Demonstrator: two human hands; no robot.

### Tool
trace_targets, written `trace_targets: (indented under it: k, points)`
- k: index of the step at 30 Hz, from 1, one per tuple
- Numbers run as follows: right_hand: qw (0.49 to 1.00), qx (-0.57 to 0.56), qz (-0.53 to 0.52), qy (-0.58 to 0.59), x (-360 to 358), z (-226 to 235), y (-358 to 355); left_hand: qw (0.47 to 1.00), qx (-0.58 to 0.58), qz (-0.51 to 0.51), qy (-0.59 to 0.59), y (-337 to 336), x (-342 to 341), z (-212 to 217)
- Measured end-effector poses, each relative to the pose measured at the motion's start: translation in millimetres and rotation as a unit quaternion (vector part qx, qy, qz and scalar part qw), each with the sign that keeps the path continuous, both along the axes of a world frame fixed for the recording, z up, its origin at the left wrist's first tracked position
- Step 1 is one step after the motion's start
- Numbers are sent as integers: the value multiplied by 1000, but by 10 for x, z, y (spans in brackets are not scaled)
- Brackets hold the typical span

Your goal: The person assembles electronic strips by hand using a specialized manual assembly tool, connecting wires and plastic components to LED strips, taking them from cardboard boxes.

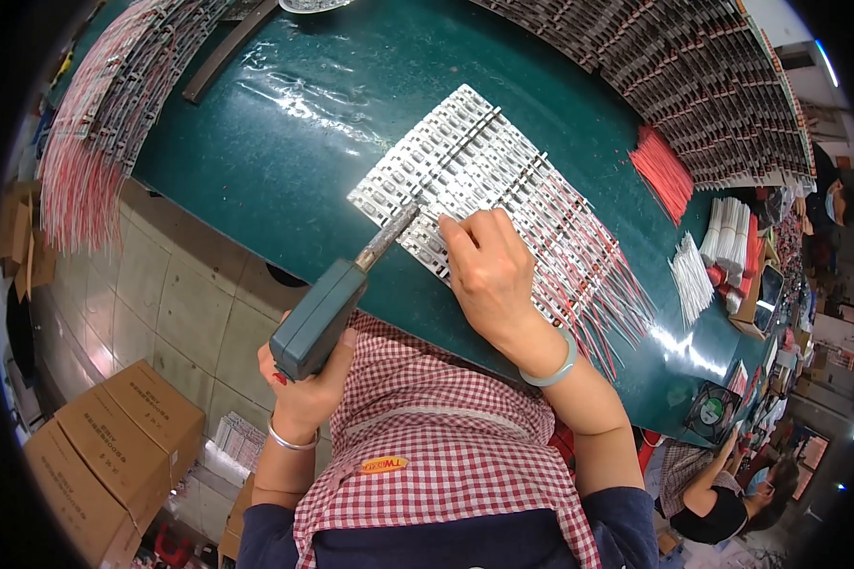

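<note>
My left hand (308,398) grips a green soldering gun (320,318), its metal barrel slanting up to the right. The tip meets or hovers just over a panel of white strips (446,142) lying askew on the green table. Close to the tip, my right hand (491,270) rests above the panel with thumb and fingers pinched together. Whatever sits in that pinch is too small to make out. Red and white wires (598,294) run from the panel's right part and fan out toward the near right.
Red wires (662,175) and white wires (693,280) lie at the right. Stacked panels (693,85) line the back right; more wired panels (95,171) hang at the left edge. A dark bar (230,49) lies far left. Cartons (114,455) stand on the floor; a co-worker (721,493) sits right.
</note>
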State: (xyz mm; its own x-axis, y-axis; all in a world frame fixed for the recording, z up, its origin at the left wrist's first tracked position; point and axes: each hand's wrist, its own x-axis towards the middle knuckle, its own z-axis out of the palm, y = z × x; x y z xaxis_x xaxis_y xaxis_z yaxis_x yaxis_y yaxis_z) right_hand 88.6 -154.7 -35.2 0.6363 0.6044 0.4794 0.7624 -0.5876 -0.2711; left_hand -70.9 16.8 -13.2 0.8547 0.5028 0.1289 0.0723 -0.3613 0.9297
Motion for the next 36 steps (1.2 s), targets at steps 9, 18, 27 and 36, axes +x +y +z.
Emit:
trace_targets:
  k: [9, 18, 27, 36]
  points:
    - [999, 32, 5, -18, -36, 48, 19, 999, 39, 9, -22, 18, -40, -21]
    - [1000, 26, 5, -4, -101, 4, 37, 1000, -17, 16, -7, 1, -74, 3]
    - [1000, 18, 0, -3, -115, -6, 38, 1000, 8, -16, 24, 28, -76, 15]
    - [1000, 14, -4, 2, -124, 14, 37, 1000, 9, -15, 25, 25, -51, 45]
